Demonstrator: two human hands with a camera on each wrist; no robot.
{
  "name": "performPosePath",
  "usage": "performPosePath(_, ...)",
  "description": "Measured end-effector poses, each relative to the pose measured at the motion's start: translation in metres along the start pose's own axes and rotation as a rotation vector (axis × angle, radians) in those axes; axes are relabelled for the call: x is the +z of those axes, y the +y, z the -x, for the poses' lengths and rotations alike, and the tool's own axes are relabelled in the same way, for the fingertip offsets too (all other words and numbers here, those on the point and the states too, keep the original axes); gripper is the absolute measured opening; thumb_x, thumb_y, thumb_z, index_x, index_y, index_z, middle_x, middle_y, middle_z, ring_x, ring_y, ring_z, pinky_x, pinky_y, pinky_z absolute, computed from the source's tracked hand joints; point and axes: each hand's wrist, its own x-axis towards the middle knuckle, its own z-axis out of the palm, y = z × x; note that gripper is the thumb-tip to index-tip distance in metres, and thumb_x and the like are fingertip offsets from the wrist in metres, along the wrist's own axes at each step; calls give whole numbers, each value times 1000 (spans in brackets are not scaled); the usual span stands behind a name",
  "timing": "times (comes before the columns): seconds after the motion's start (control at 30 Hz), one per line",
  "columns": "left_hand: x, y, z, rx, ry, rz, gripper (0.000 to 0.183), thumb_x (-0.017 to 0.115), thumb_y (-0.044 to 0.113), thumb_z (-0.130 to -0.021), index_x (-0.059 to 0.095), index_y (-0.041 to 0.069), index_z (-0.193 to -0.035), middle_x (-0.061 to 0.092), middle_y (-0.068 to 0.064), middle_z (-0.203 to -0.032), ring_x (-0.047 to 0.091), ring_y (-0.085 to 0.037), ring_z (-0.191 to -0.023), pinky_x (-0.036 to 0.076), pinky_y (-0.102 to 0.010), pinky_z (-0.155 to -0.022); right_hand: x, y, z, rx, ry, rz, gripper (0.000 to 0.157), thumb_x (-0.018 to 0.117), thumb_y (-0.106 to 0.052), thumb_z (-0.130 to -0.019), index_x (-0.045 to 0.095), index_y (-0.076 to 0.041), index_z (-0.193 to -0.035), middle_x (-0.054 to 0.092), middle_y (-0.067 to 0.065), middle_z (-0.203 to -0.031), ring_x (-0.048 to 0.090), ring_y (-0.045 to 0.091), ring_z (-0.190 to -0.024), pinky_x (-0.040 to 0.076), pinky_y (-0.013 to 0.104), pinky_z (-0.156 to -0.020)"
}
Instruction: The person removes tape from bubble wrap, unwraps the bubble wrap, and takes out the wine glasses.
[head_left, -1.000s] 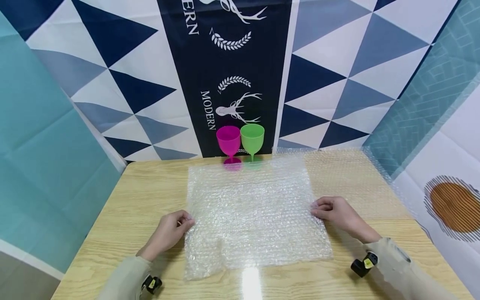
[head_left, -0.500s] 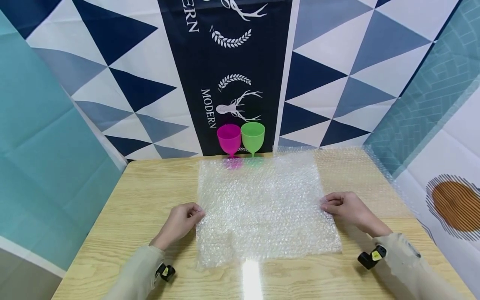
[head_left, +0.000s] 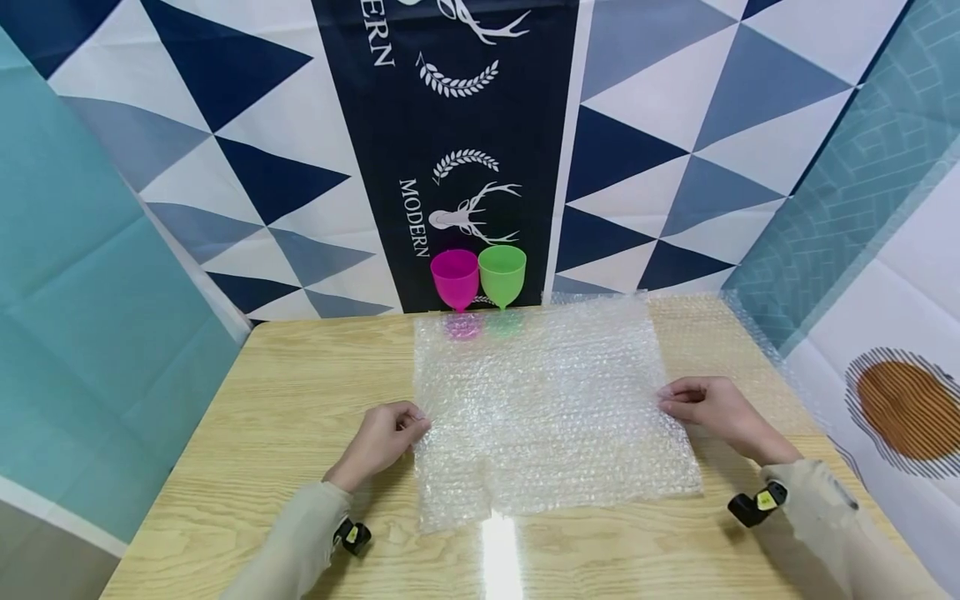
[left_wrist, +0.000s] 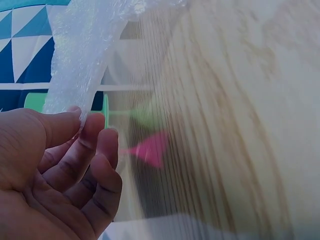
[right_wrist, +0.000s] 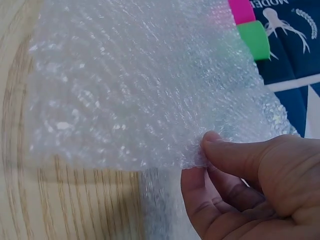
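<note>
A clear sheet of bubble wrap (head_left: 555,417) is stretched between my two hands over the table. My left hand (head_left: 381,443) pinches its left edge between thumb and index finger, the other fingers curled loosely, as the left wrist view shows. On the opposite edge my right hand (right_wrist: 250,185) pinches the wrap between thumb and fingers. In the right wrist view the sheet's edge hangs above the tabletop. Behind the far edge stand a magenta goblet (head_left: 455,279) and a green goblet (head_left: 502,275), side by side; their lower parts show dimly through the plastic.
Another piece of bubble wrap (head_left: 742,367) lies at the right rear of the wooden table (head_left: 300,367), partly under the held sheet. A patterned cloth wall (head_left: 480,108) rises right behind the goblets. Fabric panels border the left and right sides.
Both hands have moved to the right and slightly away from me, carrying the bubble wrap along. Its far edge now covers more of the goblets' stems and feet. The goblets stay where they were.
</note>
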Motion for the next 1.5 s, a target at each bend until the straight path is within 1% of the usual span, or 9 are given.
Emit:
performPosePath(0.13, 4, 4, -6, 9, 1, 0, 9, 69, 14, -99, 70, 10, -91, 64, -1, -69, 58, -12, -57, 47, -23, -48, -4, 8, -1, 26, -2, 9, 37, 73, -24, -97, 71, 3, -122, 73, 21, -121, 63, -7, -91, 58, 18, -74)
performPosePath(0.23, 9, 8, -11, 8, 2, 18, 9, 69, 15, -99, 70, 9, -92, 63, -1, -68, 57, -12, -55, 49, -24, -47, -8, 14, -2, 47, -1, 16, 38, 72, -24, -98, 70, 5, -123, 73, 21, -120, 63, -6, -89, 58, 19, -72)
performPosePath(0.4, 24, 12, -18, 23, -1, 38, 8, 69, 14, -99, 71, 8, -94, 65, -1, -69, 57, -10, -53, 49, -24, -45, -17, 30, -4, 76, 23, 44, 38, 71, -25, -99, 69, 6, -122, 73, 19, -116, 62, -3, -85, 57, 20, -70)
performPosePath(0.63, 44, 20, -25, 80, -14, 15, 10, 69, 12, -98, 72, 5, -93, 68, -1, -71, 56, -5, -56, 47, -19, -50, -30, 50, -7, 65, 71, 88, 40, 73, -25, -98, 70, 7, -120, 74, 21, -115, 58, -9, -85, 53, 15, -69)
performPosePath(0.77, 51, 24, -27, 108, -21, 0, 10, 69, 11, -98, 73, 5, -92, 67, 0, -71, 54, -3, -58, 45, -18, -54, -36, 54, -8, 67, 75, 85, 38, 72, -22, -98, 69, 9, -119, 74, 19, -110, 59, -7, -81, 54, 17, -68)
performPosePath(0.93, 59, 29, -33, 90, -50, 18, 10, 67, 11, -100, 73, 6, -93, 67, 1, -71, 56, -4, -58, 46, -18, -53, -44, 58, -8, 87, 76, 62, 38, 70, -19, -100, 66, 12, -121, 74, 18, -108, 63, -3, -79, 57, 21, -67)
performPosePath(1.1, 71, 35, -42, 92, -80, 24, 12, 66, 14, -101, 74, 7, -95, 69, 1, -72, 59, -4, -58, 47, -18, -53, -56, 64, -5, 123, 84, 103, 39, 69, -19, -100, 64, 14, -121, 73, 16, -105, 61, -3, -77, 57, 22, -65)
performPosePath(1.27, 78, 42, -50, 98, -68, 10, 12, 67, 14, -100, 75, 6, -96, 69, 1, -72, 58, -3, -56, 47, -17, -53, -64, 70, -5, 152, 87, 137, 39, 69, -20, -100, 64, 13, -120, 73, 15, -103, 60, 1, -75, 56, 24, -63)
performPosePath(1.5, 85, 49, -62, 110, -46, -23, 13, 69, 16, -99, 77, 6, -96, 69, 2, -71, 55, -1, -56, 47, -17, -55, -74, 77, -12, 183, 93, 165, 40, 67, -19, -101, 63, 14, -123, 71, 24, -109, 61, 5, -78, 57, 24, -63)
